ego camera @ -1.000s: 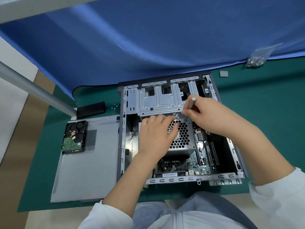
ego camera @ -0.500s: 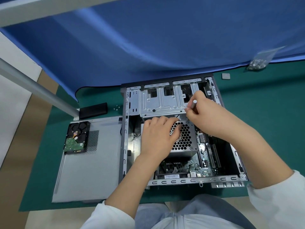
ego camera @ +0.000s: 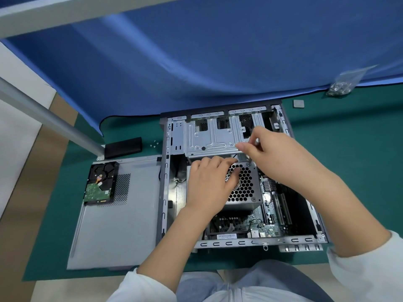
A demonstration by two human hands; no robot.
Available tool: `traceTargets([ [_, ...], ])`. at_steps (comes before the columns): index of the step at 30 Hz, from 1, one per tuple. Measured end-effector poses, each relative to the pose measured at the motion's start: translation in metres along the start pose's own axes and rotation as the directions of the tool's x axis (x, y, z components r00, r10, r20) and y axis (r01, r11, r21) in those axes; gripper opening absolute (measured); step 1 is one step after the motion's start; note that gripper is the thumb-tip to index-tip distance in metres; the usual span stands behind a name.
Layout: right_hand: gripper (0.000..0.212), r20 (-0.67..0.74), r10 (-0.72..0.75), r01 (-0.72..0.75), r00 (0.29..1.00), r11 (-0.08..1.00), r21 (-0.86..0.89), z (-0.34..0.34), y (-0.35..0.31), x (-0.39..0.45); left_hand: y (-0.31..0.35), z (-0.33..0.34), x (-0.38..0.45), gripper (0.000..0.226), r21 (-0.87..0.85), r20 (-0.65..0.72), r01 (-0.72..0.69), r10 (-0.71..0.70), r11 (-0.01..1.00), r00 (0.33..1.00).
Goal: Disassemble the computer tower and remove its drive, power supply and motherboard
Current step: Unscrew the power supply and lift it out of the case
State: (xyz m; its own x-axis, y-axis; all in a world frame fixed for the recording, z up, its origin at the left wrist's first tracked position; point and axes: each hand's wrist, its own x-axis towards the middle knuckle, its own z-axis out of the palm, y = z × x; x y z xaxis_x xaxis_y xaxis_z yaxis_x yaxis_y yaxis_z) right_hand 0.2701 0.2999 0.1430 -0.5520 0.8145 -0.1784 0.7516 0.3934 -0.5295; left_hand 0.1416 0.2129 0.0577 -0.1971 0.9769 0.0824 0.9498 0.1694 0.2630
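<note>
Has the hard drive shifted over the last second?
No. The hard drive lies on the side panel, its right edge beside the vent holes as before; only the camera view has shifted.

Person wearing white sleeves and light blue-grey clothing

Both forearms are showing bare from wrist to near the elbow, with the left hand (ego camera: 208,184) and right hand (ego camera: 277,153) ungloved and no rings, watch or bands showing. Loose white sleeves (ego camera: 366,269) are bunching around the elbows at the near edge. A light blue-grey garment (ego camera: 250,280) is covering the body between them, a pale seam running down its middle.
</note>
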Motion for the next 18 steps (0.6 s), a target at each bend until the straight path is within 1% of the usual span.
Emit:
traceTargets([
  [2,0.019,-0.010,-0.004,0.003,1.000,1.000,-0.027,0.002,0.002,0.000,-0.001,0.000,0.001,0.038,-0.080,0.017,-0.025,0.026,0.996,1.000],
  [4,0.007,-0.023,-0.010,0.010,1.000,0.999,-0.035,0.001,0.005,-0.001,0.001,0.000,0.005,0.033,-0.215,0.035,-0.057,0.066,0.975,0.997],
  [6,0.009,-0.023,-0.020,0.019,1.000,0.999,-0.042,-0.002,0.006,-0.001,0.004,-0.001,0.010,0.027,-0.321,0.035,-0.073,0.089,0.944,0.995],
  [7,0.011,-0.012,-0.024,0.023,1.000,0.998,-0.053,-0.003,0.006,-0.001,0.007,-0.001,0.012,0.024,-0.346,0.033,-0.075,0.092,0.935,0.995],
  [10,0.005,-0.002,-0.035,0.034,0.999,0.990,-0.134,-0.004,0.006,0.000,0.010,0.000,0.015,0.020,-0.377,0.010,-0.067,0.076,0.924,0.997],
  [11,0.009,-0.019,-0.037,0.034,0.999,0.986,-0.162,-0.003,0.005,0.000,0.010,0.000,0.015,0.019,-0.391,0.002,-0.059,0.064,0.919,0.998],
  [13,0.027,-0.062,-0.034,0.021,0.998,0.980,-0.197,-0.002,0.004,0.001,0.011,0.001,0.015,0.020,-0.399,0.002,-0.044,0.048,0.916,0.999],
  [14,0.032,-0.089,-0.035,0.016,0.995,0.978,-0.209,-0.001,0.004,0.002,0.011,0.001,0.014,0.021,-0.389,0.004,-0.040,0.045,0.920,0.999],
  [15,0.031,-0.114,-0.038,0.013,0.993,0.977,-0.213,0.000,0.005,0.002,0.011,0.002,0.014,0.022,-0.377,0.004,-0.039,0.043,0.925,0.999],
  [16,0.026,-0.127,-0.042,0.015,0.991,0.978,-0.207,0.001,0.005,0.002,0.012,0.002,0.013,0.022,-0.369,0.000,-0.041,0.044,0.929,0.999],
  [18,0.011,-0.110,-0.041,0.024,0.993,0.987,-0.157,0.000,0.007,0.002,0.012,0.001,0.013,0.022,-0.362,-0.007,-0.042,0.042,0.931,0.999],
])
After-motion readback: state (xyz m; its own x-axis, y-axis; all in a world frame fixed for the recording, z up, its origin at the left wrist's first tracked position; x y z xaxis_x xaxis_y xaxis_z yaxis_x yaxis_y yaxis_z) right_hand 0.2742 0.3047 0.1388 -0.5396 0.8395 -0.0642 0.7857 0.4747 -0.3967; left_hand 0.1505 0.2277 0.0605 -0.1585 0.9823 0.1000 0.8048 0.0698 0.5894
